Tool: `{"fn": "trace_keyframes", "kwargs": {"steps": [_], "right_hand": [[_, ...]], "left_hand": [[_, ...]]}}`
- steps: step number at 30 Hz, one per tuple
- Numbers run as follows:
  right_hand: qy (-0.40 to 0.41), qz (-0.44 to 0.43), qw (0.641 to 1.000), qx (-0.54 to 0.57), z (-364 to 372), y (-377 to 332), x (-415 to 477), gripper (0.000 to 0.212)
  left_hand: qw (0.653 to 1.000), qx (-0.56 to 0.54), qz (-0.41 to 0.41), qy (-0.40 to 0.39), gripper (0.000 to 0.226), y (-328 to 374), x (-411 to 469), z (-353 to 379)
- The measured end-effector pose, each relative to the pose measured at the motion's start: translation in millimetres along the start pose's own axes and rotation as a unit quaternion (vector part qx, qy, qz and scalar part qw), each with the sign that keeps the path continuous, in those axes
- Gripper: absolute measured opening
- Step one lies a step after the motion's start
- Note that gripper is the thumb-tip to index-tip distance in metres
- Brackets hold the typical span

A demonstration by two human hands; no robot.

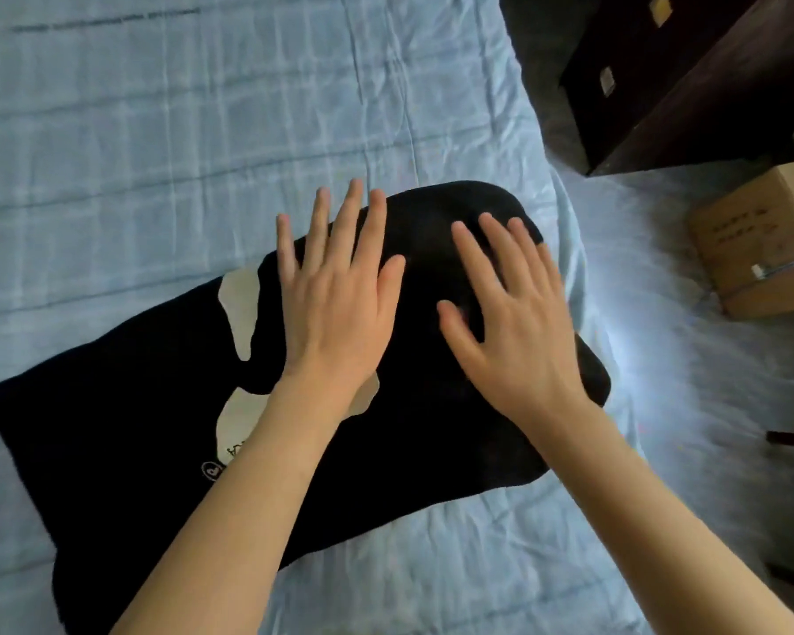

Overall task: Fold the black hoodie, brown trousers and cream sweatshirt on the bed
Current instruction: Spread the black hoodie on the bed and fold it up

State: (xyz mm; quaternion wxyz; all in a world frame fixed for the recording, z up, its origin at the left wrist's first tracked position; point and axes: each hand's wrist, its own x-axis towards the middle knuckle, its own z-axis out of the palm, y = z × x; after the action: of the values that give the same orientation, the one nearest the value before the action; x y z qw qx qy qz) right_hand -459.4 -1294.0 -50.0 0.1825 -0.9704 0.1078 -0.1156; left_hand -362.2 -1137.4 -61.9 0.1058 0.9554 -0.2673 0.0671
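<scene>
The black hoodie lies folded into a long rectangle on the bed, with a cream print showing on its front. Its rounded end, at the right, reaches close to the bed's right edge. My left hand is flat and spread over the hoodie's far edge near that end. My right hand is also flat with fingers apart, over the rounded end. Neither hand grips the cloth. Brown trousers and a cream sweatshirt do not appear in this view.
A pale blue checked sheet covers the bed, wrinkled at the far side. Right of the bed stands dark wooden furniture, and a cardboard box sits on the floor beside it.
</scene>
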Motion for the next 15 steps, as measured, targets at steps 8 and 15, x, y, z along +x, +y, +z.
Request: {"fn": "trace_keyframes", "kwargs": {"steps": [8,15], "right_hand": [[-0.156,-0.045,0.986,-0.049,78.6,-4.1,8.2,0.06],[-0.126,-0.012,0.991,-0.051,55.3,-49.0,-1.0,0.062]], "left_hand": [[0.991,0.034,-0.059,-0.116,0.061,-49.7,-44.8,46.3],[0.997,-0.008,-0.029,-0.074,0.062,-69.1,-68.2,3.3]]}}
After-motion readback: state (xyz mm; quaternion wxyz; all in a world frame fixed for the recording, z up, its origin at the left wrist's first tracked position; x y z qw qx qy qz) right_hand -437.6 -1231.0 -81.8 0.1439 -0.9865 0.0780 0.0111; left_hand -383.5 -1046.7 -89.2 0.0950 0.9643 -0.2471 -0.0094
